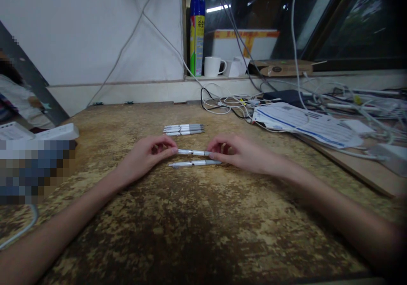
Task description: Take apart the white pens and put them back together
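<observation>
- My left hand (143,155) and right hand (237,152) pinch opposite ends of the held pen (192,152), just above or on the table (178,217); I can't tell which.
- The held pen's long axis runs left to right between my hands; my fingertips cover its ends, so I can't see which way it points.
- The near pen (193,163) lies almost parallel, just on my side of it, its right end by my right fingers; whether they touch is unclear.
- Beyond my hands, the pen row (182,129) also runs left to right, grey parts to the right. I make out about four, too tightly packed to count surely.
- I see one white mug (212,66) and one spray can (197,34) at the window.
- The cables (222,103) tangle beyond counting.
</observation>
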Demonstrator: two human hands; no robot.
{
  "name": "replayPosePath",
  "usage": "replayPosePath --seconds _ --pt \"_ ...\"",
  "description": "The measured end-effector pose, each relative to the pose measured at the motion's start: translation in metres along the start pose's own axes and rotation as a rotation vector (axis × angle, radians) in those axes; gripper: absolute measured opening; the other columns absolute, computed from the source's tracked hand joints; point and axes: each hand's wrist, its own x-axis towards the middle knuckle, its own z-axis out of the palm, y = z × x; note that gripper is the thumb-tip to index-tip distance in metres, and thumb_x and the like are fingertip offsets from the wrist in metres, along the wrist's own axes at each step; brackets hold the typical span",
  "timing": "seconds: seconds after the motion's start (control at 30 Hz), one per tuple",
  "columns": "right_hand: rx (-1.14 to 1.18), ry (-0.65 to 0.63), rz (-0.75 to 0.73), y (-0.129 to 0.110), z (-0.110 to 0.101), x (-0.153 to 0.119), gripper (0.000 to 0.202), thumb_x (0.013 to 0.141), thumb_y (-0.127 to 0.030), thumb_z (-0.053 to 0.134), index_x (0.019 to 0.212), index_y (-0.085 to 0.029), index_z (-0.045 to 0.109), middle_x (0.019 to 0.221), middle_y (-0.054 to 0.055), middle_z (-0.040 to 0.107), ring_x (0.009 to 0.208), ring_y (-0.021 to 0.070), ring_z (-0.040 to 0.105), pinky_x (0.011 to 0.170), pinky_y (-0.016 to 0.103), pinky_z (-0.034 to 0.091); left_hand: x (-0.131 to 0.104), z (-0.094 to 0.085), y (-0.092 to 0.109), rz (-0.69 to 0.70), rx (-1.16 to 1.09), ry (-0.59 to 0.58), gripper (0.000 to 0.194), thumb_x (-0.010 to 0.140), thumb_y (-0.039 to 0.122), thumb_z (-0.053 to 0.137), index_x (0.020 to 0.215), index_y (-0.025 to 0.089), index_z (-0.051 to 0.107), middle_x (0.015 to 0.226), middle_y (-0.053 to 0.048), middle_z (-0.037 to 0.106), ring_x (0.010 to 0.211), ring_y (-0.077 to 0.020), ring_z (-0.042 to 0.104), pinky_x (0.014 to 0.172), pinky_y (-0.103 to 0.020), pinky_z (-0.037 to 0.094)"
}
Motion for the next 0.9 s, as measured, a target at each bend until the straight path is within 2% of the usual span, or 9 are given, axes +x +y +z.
replayPosePath --seconds 0.17,0.33,0.43,0.53,0.67,0.77,0.9 --pt "-0.06 0.022 -0.039 -0.001 0.002 -0.002 0.024 0.099 -0.037 0.062 0.114 -0.02 0.071 0.1 0.006 0.072 0.086 0.0195 0.064 0.078 0.034 0.049 0.0 -0.003 -0.002 0.078 0.115 -0.11 0.033 0.099 0.053 0.062 0.098 0.022 0.076 0.093 -0.003 0.07 0.084 -0.0196 0.061 0.074 -0.03 0.043" --pt "-0.09 -0.027 -0.079 -0.008 0.003 -0.007 0.027 0.097 -0.042 0.065 0.115 -0.023 0.07 0.104 0.006 0.07 0.088 0.0206 0.063 0.076 0.035 0.048 -0.001 -0.002 0.005 0.097 0.107 -0.136 0.032 0.099 0.053 0.062 0.104 0.024 0.075 0.105 -0.005 0.072 0.096 -0.0227 0.064 0.088 -0.035 0.047" --pt "-0.109 -0.032 -0.106 -0.01 0.005 -0.007 0.024 0.097 -0.038 0.064 0.114 -0.023 0.07 0.103 0.006 0.069 0.086 0.0205 0.062 0.075 0.035 0.047 -0.001 0.0 0.005 0.149 0.089 -0.166 0.028 0.096 0.05 0.068 0.106 0.025 0.075 0.107 -0.005 0.072 0.1 -0.0231 0.064 0.091 -0.036 0.047" --pt "-0.093 -0.021 -0.095 -0.012 0.005 -0.007 0.028 0.098 -0.041 0.064 0.119 -0.023 0.068 0.101 0.006 0.07 0.085 0.0207 0.062 0.074 0.035 0.047 -0.001 0.001 0.003 0.172 0.068 -0.172 0.025 0.096 0.047 0.069 0.106 0.025 0.075 0.108 -0.004 0.071 0.101 -0.0226 0.064 0.093 -0.036 0.047" --pt "-0.136 0.095 -0.061 -0.013 0.004 0.0 0.028 0.103 -0.031 0.052 0.126 -0.021 0.064 0.09 0.004 0.069 0.08 0.0203 0.061 0.073 0.034 0.043 -0.001 0.0 0.005 0.16 0.067 -0.182 0.027 0.097 0.049 0.067 0.107 0.025 0.075 0.109 -0.004 0.071 0.102 -0.0224 0.064 0.093 -0.035 0.047" --pt "-0.268 0.188 -0.053 -0.01 0.003 0.012 0.026 0.102 -0.023 0.047 0.121 -0.019 0.065 0.079 0.003 0.066 0.07 0.0198 0.058 0.068 0.034 0.039 -0.002 0.0 0.007 0.125 0.079 -0.161 0.031 0.1 0.05 0.06 0.107 0.025 0.075 0.109 -0.005 0.072 0.103 -0.0234 0.064 0.094 -0.036 0.047" --pt "-0.359 0.228 -0.064 0.0 0.003 0.035 0.023 0.1 -0.019 0.048 0.111 -0.018 0.069 0.087 0.007 0.072 0.072 0.0211 0.06 0.069 0.034 0.039 -0.002 0.0 0.008 0.081 0.069 -0.13 0.039 0.107 0.049 0.047 0.105 0.023 0.076 0.107 -0.005 0.074 0.102 -0.0239 0.066 0.095 -0.037 0.047"
